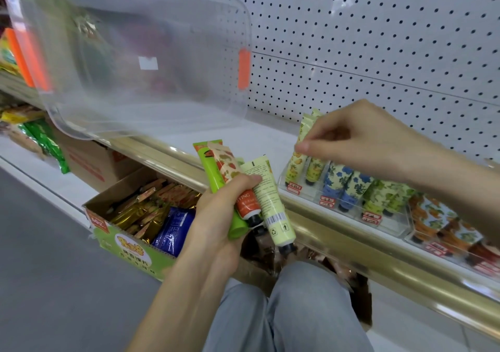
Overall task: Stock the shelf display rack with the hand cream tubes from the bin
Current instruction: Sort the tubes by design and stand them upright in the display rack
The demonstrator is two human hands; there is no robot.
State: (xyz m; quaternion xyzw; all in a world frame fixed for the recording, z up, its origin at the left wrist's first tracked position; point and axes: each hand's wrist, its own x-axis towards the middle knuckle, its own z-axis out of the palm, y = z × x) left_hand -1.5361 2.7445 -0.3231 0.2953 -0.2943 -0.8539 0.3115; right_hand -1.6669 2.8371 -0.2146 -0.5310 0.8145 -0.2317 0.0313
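My left hand (216,216) grips three hand cream tubes caps down: a bright green one (209,173), an orange strawberry-print one (230,170) and a pale green one (267,197). My right hand (359,140) pinches the top edge of a yellow pineapple-print tube (296,162) standing in the leftmost slot of the clear display rack (311,199). The rack sits on the white shelf and holds blue-flower tubes (338,181), green-leaf tubes (378,192) and orange-print tubes (433,219). A clear plastic bin (140,54) with orange clips rests on the shelf at the upper left, blurred.
A gold shelf rail (338,246) runs diagonally across the front. Below it stands an open cardboard box of snack packets (151,216). White pegboard (378,40) backs the shelf. My knees in grey trousers (284,311) are at the bottom. Green packets (46,140) lie at the left.
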